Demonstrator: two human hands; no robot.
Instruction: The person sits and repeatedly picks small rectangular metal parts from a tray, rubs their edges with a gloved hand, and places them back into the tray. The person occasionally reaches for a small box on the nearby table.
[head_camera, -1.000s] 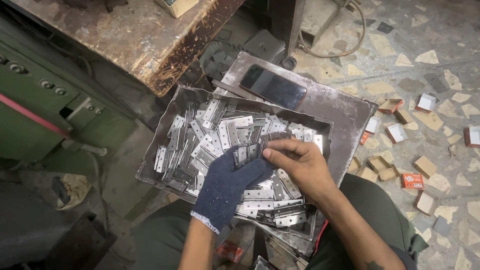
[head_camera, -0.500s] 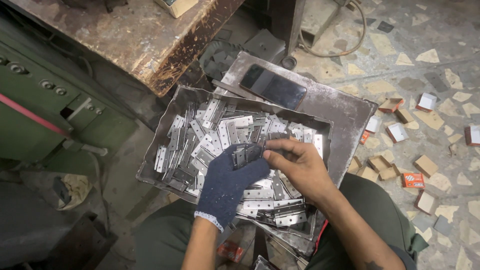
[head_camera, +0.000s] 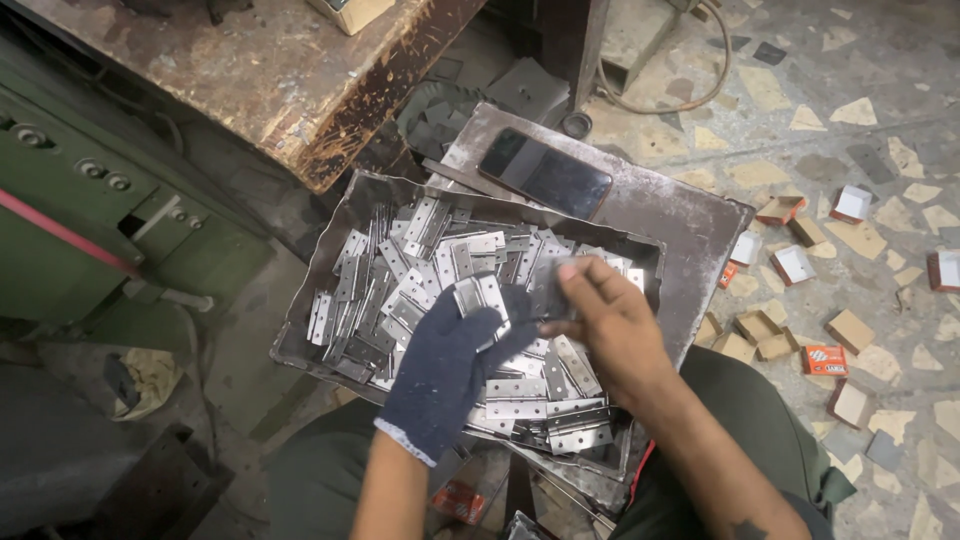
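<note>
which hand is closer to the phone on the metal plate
Right. The bare right hand is over the tray of hinges, just below the phone, which lies up beyond it. The gloved left hand, with a hinge in its grip, sits lower and farther left.

Metal tray (head_camera: 320, 262) of hinges (head_camera: 420, 262)

A dark-screened smartphone (head_camera: 544, 172) lies flat on a grey metal plate (head_camera: 690, 225). Small cardboard boxes (head_camera: 760, 335), brown, some open with white insides, lie scattered on the floor to the right. One closed orange-red box (head_camera: 824, 359) rests among them.
</note>
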